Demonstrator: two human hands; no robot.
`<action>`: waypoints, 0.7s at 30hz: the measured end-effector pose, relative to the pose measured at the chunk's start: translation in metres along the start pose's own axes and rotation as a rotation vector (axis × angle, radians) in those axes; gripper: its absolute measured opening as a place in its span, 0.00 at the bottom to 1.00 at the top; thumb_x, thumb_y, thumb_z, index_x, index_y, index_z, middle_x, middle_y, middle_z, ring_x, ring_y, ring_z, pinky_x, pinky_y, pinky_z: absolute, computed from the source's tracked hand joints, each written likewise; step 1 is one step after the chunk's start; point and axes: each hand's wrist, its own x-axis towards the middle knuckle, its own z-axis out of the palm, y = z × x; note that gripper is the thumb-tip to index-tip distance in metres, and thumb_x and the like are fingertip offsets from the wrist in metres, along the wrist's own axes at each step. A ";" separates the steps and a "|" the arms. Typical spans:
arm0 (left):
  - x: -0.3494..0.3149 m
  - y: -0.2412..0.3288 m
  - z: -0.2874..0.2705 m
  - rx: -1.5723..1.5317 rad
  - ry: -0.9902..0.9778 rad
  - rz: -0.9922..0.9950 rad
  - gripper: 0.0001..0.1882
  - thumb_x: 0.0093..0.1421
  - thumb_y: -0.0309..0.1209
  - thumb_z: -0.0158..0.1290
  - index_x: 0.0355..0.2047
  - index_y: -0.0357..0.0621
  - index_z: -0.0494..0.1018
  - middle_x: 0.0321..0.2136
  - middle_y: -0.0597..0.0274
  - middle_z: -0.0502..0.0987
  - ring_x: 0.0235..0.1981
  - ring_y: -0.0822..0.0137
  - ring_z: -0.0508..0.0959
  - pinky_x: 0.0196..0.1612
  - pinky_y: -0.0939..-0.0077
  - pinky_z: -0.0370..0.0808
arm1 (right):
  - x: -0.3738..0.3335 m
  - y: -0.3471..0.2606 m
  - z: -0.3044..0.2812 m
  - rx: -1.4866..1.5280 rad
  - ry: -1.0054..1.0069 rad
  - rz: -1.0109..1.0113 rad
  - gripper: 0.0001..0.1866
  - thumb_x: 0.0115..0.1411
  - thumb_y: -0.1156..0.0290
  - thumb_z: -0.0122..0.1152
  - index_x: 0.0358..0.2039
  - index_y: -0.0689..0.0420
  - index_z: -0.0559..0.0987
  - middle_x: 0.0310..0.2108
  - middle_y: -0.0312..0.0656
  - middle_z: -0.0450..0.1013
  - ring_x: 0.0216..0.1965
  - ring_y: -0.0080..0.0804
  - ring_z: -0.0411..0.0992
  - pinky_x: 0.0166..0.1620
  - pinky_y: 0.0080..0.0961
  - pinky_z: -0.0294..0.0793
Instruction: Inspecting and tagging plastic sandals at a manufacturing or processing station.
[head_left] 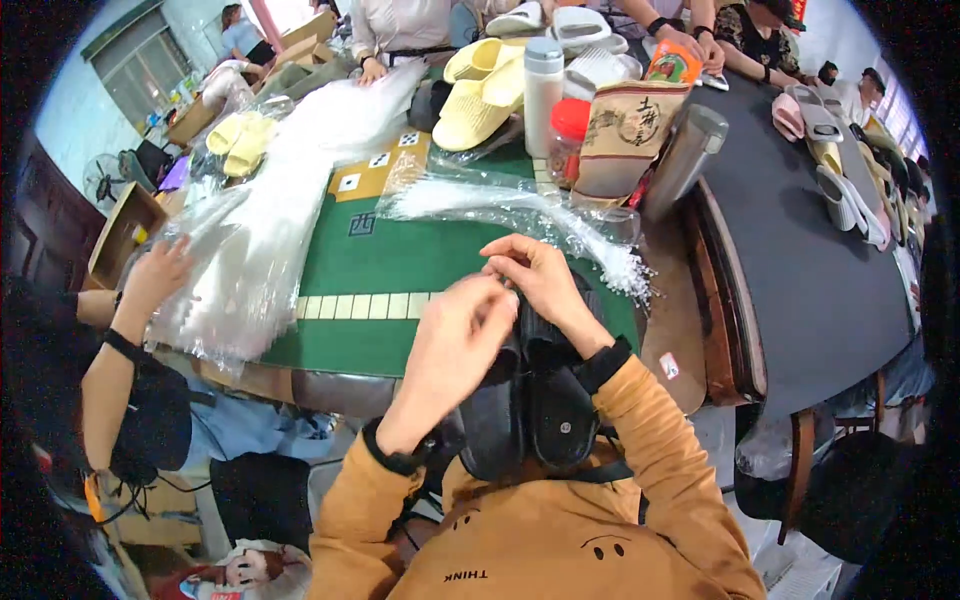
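A pair of black slippers (562, 412) lies in front of me at the table's near edge, soles toward my body. Above their far ends, my left hand (455, 335) is closed in a pinch, its fingertips almost meeting those of my right hand (545, 285). My right hand also pinches with thumb and forefinger. Whatever sits between the fingertips is too small to make out. Just beyond my hands, a clear plastic bag holds a bundle of thin white plastic strands (480, 200), their knobbed ends (625, 275) spilling out at the right.
Clear plastic bags (290, 170) cover the left side of the green table (345, 265), where a co-worker's hand (160, 270) rests. Yellow slippers (475, 110), a white bottle (543, 95), a red-lidded jar (568, 140), a paper bag (625, 140) and a steel flask (688, 160) stand beyond.
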 end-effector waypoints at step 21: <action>0.053 -0.088 0.041 -0.496 0.202 -0.153 0.09 0.62 0.21 0.49 0.43 0.36 0.68 0.25 0.61 0.75 0.26 0.73 0.75 0.31 0.80 0.73 | 0.004 0.005 0.001 0.151 0.118 0.035 0.09 0.58 0.77 0.62 0.40 0.63 0.77 0.32 0.34 0.74 0.34 0.19 0.72 0.40 0.16 0.71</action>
